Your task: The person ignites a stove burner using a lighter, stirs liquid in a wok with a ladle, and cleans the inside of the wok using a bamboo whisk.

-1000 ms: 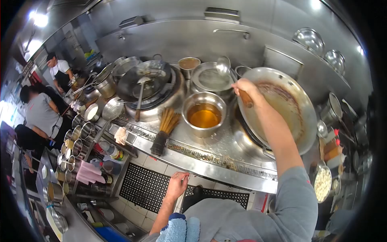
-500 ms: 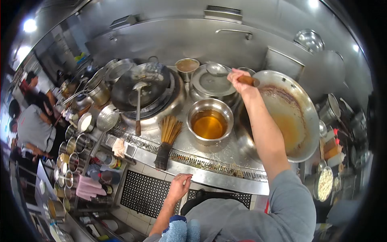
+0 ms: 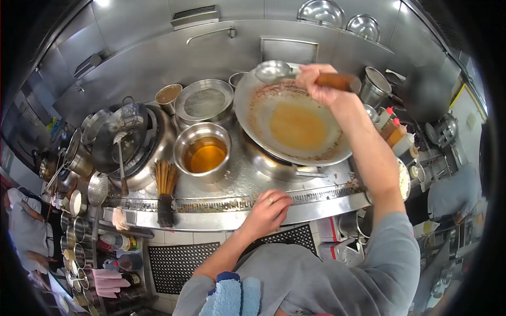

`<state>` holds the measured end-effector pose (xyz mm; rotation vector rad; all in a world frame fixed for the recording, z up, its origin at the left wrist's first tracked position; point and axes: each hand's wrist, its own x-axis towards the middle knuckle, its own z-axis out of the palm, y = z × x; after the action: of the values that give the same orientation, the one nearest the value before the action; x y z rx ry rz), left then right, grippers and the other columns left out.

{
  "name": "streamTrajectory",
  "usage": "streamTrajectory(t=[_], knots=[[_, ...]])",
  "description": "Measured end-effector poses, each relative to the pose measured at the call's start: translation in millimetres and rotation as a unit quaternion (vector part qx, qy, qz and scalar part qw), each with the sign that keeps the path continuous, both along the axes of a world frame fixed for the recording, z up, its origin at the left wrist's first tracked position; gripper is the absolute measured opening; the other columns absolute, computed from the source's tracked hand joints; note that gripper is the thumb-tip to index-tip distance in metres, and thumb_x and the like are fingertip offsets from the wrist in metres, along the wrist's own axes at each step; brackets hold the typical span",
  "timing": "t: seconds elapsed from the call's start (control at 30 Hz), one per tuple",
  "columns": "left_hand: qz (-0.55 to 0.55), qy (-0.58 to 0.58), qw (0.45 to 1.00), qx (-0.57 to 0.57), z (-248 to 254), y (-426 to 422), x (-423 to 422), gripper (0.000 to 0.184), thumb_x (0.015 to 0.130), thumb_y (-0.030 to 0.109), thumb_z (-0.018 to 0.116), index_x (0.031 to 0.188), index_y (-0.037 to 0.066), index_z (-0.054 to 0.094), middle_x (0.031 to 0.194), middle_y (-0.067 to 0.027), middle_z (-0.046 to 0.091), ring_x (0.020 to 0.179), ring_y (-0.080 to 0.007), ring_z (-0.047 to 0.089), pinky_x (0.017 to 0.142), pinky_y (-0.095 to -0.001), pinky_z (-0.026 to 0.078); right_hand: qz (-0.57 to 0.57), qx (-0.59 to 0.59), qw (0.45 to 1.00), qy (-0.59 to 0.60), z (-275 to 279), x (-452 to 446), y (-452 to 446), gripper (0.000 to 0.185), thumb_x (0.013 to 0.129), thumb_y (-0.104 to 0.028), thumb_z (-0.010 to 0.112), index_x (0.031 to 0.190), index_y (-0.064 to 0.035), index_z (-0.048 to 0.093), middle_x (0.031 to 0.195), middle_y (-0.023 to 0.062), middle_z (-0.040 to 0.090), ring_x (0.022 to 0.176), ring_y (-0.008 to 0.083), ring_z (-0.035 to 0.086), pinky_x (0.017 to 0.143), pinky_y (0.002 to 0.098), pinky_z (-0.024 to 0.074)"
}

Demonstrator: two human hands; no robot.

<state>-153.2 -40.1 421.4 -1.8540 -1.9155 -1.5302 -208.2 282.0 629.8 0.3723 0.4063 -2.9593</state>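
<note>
So the right hand [image 3: 328, 87] grips a ladle [image 3: 274, 71] over the big wok [image 3: 298, 124], right of center; left hand [image 3: 266, 211], loosely curled, hovers lower center. Bamboo brush [image 3: 166, 192] and oil pot [image 3: 203, 152] sit left.

Blurred ladle handle [image 3: 337, 81], bowl [image 3: 404, 181] partly behind right forearm [image 3: 369, 147], indistinct dark round shape [image 3: 428, 95]

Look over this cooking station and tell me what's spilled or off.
Food debris lies scattered along the drain strip, like spillage. A reddish-brown crust clings to the far inner wall of the big wok, possibly burnt-on residue.
</note>
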Motion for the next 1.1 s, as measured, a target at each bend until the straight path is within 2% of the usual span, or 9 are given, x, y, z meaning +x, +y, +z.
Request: streamTrajectory(t=[0.07, 0.17, 0.3, 0.33, 0.43, 0.53, 0.67, 0.83, 1.1], knots=[[0.008, 0.029, 1.0, 0.002, 10.1, 36.2, 17.9, 0.03, 0.08, 0.002, 0.07, 0.109, 0.005, 0.067, 0.111, -0.0133, 0.064, 0.106, -0.0331, 0.06, 0.093, -0.0429, 0.049, -0.044, 0.196, 0.979, -0.019, -24.9, 42.6, 14.5, 0.012, 0.096, -0.006, 0.056, 0.089, -0.0026, 0.046, 0.073, 0.0017, 0.05, 0.057, 0.0103, 0.052, 0.049, 0.02, 0.0489], [0.071, 0.072, 0.994, -0.051, 9.9, 87.5, 35.3, 0.026, 0.083, 0.008, 0.069, 0.109, 0.004, 0.066, 0.112, -0.0149, 0.063, 0.106, -0.0348, 0.059, 0.094, -0.0434, 0.049, -0.036, 0.498, 0.862, -0.083, -45.6, 123.9, 20.3, 0.02, 0.091, -0.011, 0.065, 0.077, -0.0115, 0.052, 0.064, -0.0051, 0.051, 0.056, 0.0077, 0.052, 0.048, 0.0192, 0.0401], [0.151, 0.132, 0.966, -0.166, 3.9, 136.1, 38.9, 0.023, 0.089, 0.025, 0.068, 0.1, 0.004, 0.069, 0.108, -0.0168, 0.065, 0.105, -0.035, 0.061, 0.089, -0.0448, 0.051, 0.041, 0.632, 0.769, -0.09, -92.1, 198.9, 74.6, 0.016, 0.089, -0.013, 0.068, 0.09, -0.0058, 0.053, 0.063, -0.0014, 0.052, 0.049, 0.01, 0.05, 0.044, 0.0268, 0.0391], [0.168, 0.128, 0.959, -0.188, 2.3, 143.6, 38.2, 0.025, 0.09, 0.028, 0.067, 0.097, 0.004, 0.069, 0.106, -0.017, 0.066, 0.104, -0.0349, 0.061, 0.088, -0.045, 0.051, 0.084, 0.659, 0.735, -0.137, -95.7, 211.5, 87.8, 0.031, 0.086, -0.013, 0.071, 0.11, -0.0008, 0.056, 0.062, -0.0007, 0.051, 0.046, 0.011, 0.048, 0.044, 0.0281, 0.0403], [0.197, 0.144, 0.952, -0.186, -4.4, 157.4, 35.3, 0.041, 0.089, 0.044, 0.066, 0.077, 0.005, 0.069, 0.081, -0.0166, 0.068, 0.082, -0.0344, 0.067, 0.08, -0.0459, 0.051, 0.164, 0.808, 0.56, -0.083, -78.2, 271.0, 100.2, 0.059, 0.082, -0.016, 0.073, 0.135, -0.0018, 0.05, 0.071, 0.0095, 0.063, 0.057, 0.0234, 0.062, 0.055, 0.036, 0.0508], [0.216, 0.16, 0.941, -0.205, -4.4, 163.3, 38.1, 0.046, 0.087, 0.046, 0.067, 0.065, 0.007, 0.066, 0.065, -0.0131, 0.065, 0.068, -0.033, 0.066, 0.071, -0.0443, 0.052, 0.091, 0.949, 0.282, 0.105, -104.7, 315.0, 128.7, 0.079, 0.081, -0.018, 0.072, 0.15, -0.0063, 0.036, 0.091, 0.0236, 0.07, 0.083, 0.0388, 0.069, 0.076, 0.044, 0.0546], [0.242, 0.164, 0.94, -0.176, -4.2, 169.1, 49.4, 0.046, 0.085, 0.044, 0.068, 0.058, 0.008, 0.063, 0.055, -0.0113, 0.061, 0.059, -0.0326, 0.064, 0.062, -0.0443, 0.051, 0.288, 0.912, 0.284, -0.065, -49.8, 328.2, 76.6, 0.082, 0.081, -0.015, 0.066, 0.153, -0.0049, 0.028, 0.107, 0.0312, 0.067, 0.101, 0.0451, 0.065, 0.09, 0.0484, 0.0505], [0.266, 0.18, 0.934, -0.158, 25.2, 163.0, 81.4, 0.043, 0.081, 0.043, 0.07, 0.056, 0.009, 0.063, 0.053, -0.0105, 0.06, 0.053, -0.0313, 0.063, 0.052, -0.0425, 0.049, 0.288, 0.913, 0.288, -0.024, -58.2, 294.9, 69.6, 0.075, 0.077, -0.006, 0.059, 0.148, -0.0013, 0.034, 0.101, 0.0311, 0.068, 0.099, 0.045, 0.066, 0.086, 0.0503, 0.0513], [0.259, 0.176, 0.939, -0.14, 30.2, 169.5, 64.4, 0.037, 0.08, 0.04, 0.072, 0.058, 0.011, 0.068, 0.055, -0.0099, 0.062, 0.054, -0.0288, 0.064, 0.053, -0.0407, 0.051, 0.229, 0.933, 0.276, -0.026, -121.5, 176.9, 92.1, 0.071, 0.076, -0.004, 0.057, 0.144, -0.0017, 0.039, 0.108, 0.0324, 0.066, 0.105, 0.0442, 0.064, 0.089, 0.049, 0.0508]])
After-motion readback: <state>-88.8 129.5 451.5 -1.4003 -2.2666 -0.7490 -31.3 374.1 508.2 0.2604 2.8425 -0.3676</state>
